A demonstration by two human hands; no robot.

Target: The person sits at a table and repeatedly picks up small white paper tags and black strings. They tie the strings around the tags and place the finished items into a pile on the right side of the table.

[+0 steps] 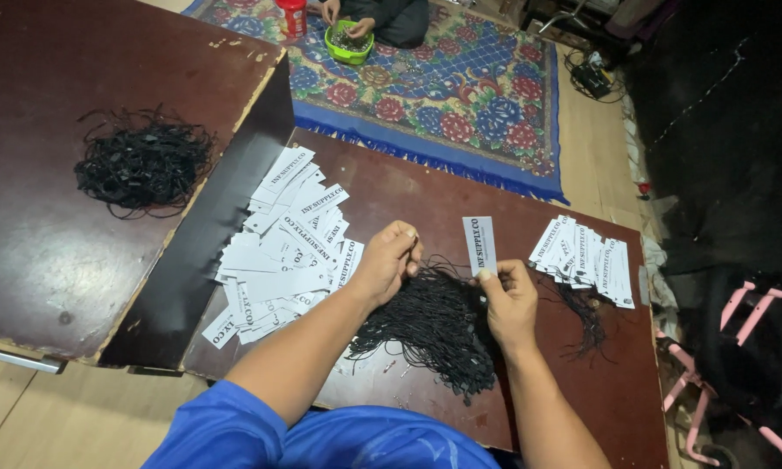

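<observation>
White paper tag (480, 244) held upright above the dark brown board (426, 195), pinched at its lower edge between thumb and fingertips of the right hand (510, 300). Black printed lettering down its face, left unread. Left hand (388, 259) just beside, fingers bunched and pressed together on a thin black string (419, 260), tips turned toward the tag. Beneath both hands, loose heap of black strings (434, 330) spread over the board, touching both wrists. To the left, sprawling pile of white tags (278, 260) lying flat and overlapping, reaching up to the edge of a raised dark tabletop (52, 252). To the right, smaller fanned stack of tags (586, 259) with black strings trailing from beneath it. On the raised tabletop, well apart from the hands, second tangle of black strings (143, 163). Blue sleeves (321, 439) at the bottom edge. Farther off, floral rug (460, 95) on the floor, with another person's hands at a green bowl (349, 45) beside a red container (293, 16).
</observation>
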